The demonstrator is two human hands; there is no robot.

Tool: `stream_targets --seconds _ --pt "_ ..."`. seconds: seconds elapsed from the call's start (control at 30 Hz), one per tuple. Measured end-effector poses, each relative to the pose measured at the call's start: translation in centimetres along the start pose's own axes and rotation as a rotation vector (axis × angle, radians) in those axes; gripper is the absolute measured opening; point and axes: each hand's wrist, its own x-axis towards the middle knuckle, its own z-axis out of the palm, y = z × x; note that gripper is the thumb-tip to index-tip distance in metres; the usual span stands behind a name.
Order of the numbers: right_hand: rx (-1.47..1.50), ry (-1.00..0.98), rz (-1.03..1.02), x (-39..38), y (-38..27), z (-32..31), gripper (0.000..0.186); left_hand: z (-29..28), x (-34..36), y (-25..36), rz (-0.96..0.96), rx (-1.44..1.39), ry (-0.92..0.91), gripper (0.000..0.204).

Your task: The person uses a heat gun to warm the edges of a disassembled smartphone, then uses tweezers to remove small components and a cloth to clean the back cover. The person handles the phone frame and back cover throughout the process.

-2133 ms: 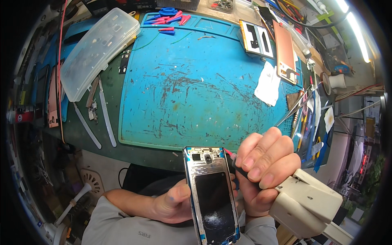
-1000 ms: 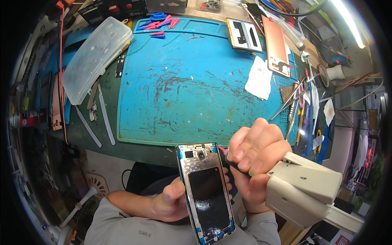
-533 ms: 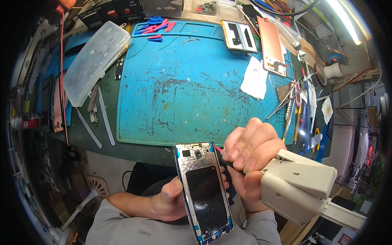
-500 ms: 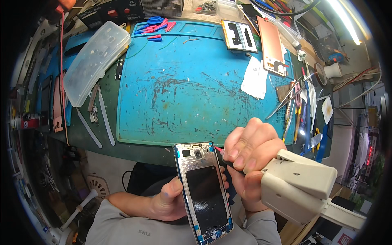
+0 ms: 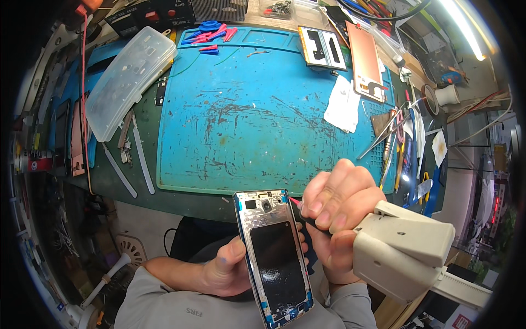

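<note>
Phone frame: a silver metal phone frame sits at 6 o'clock, just off the near side of the desk, its upper end leaning toward 11 o'clock.
Phone frame face: a glossy black panel fills most of it, with a dimpled glare low down; bare metal, scuffed and shiny, shows toward 12 o'clock.
Phone frame details: a round camera lens and a small dark square window beside it near the upper end; bright blue patches at the corners; dark, bluish outer edge.
Left hand: the left hand, between 6 and 7 o'clock, grasps the frame, thumb along one long edge, fingertips around the other.
Right hand: the right hand, at 4 o'clock, has its fingers clenched around a dark-handled, pink-tipped tool.
Tool tip: just beside the frame's upper edge at 2 o'clock; contact cannot be told.
Cream plastic housing: the cream plastic housing, at 4 o'clock, overlaps the right wrist.
Work mat: a scratched blue work mat lies on the desk, toward 12 o'clock from the frame.
</note>
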Motion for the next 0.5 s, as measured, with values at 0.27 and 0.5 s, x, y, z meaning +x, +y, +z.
stream_targets --seconds 0.27,0.5 --pt "0.002 0.017 0.006 -0.19 -0.11 0.1 0.038 0.04 0.03 0.07 0.001 -0.008 -0.004 0.106" --pt "-0.02 0.013 0.002 -0.21 -0.16 0.06 0.038 -0.03 0.18 -0.01 0.004 -0.015 -0.015 0.108"
